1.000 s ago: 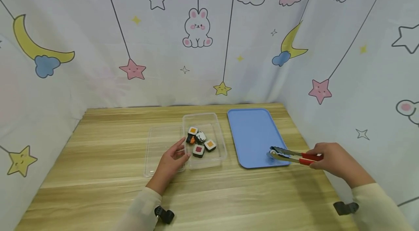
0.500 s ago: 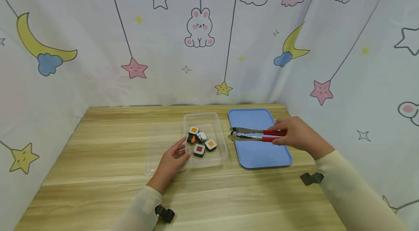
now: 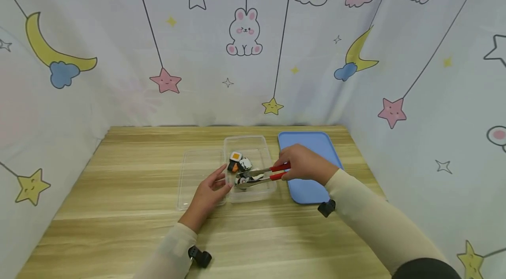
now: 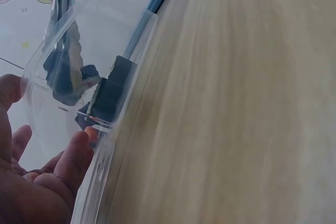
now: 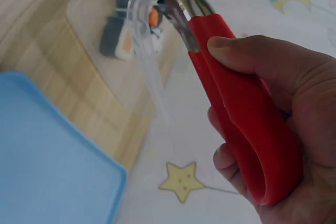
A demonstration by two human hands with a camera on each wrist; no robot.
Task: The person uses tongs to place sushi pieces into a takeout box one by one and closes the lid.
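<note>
My right hand grips red-handled metal tongs, reaching over a clear plastic container. A dark-and-white sushi piece shows at the tongs' tips, partly hidden by them. Inside the container are several toy-like sushi pieces, among them one with an orange centre and a black-and-white one. The tongs cover other pieces in the head view. My left hand rests its spread thumb and fingers against the container's left side; in the left wrist view its fingers touch the clear wall.
A blue tray lies right of the container, partly under my right forearm. The clear lid lies flat to its left, next to my left hand. Beneath them is a wooden table, with a printed white curtain behind.
My right hand has carried the tongs, with a sushi piece at their tips, leftward from the blue tray and down into the container. My left hand has stayed at the container's side.
</note>
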